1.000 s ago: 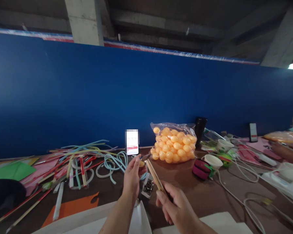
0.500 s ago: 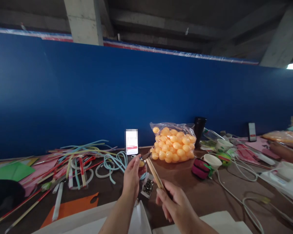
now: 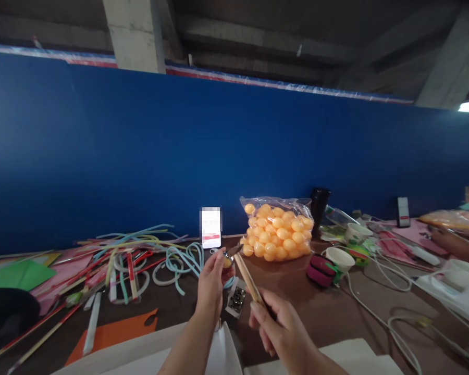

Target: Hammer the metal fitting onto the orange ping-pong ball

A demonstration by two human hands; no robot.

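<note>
My left hand (image 3: 211,278) is closed, pinching a small shiny metal piece (image 3: 227,260) with a yellowish part between thumb and fingers. Its exact kind is too small to tell. My right hand (image 3: 274,320) is wrapped round a light wooden stick (image 3: 247,277), which slants up and left. The stick's upper end comes close to the metal piece, beside a dark tip; whether they touch I cannot tell. Between my hands, a small open box (image 3: 235,299) of shiny metal bits lies on the table (image 3: 293,291).
Behind my hands stand a clear bag of orange balls (image 3: 277,232) and a phone (image 3: 211,229). Bendy tubes (image 3: 180,260), red sticks and coloured paper crowd the left. On the right are a purple pouch (image 3: 321,270), paper cups (image 3: 340,259) and white cables. White paper lies in front.
</note>
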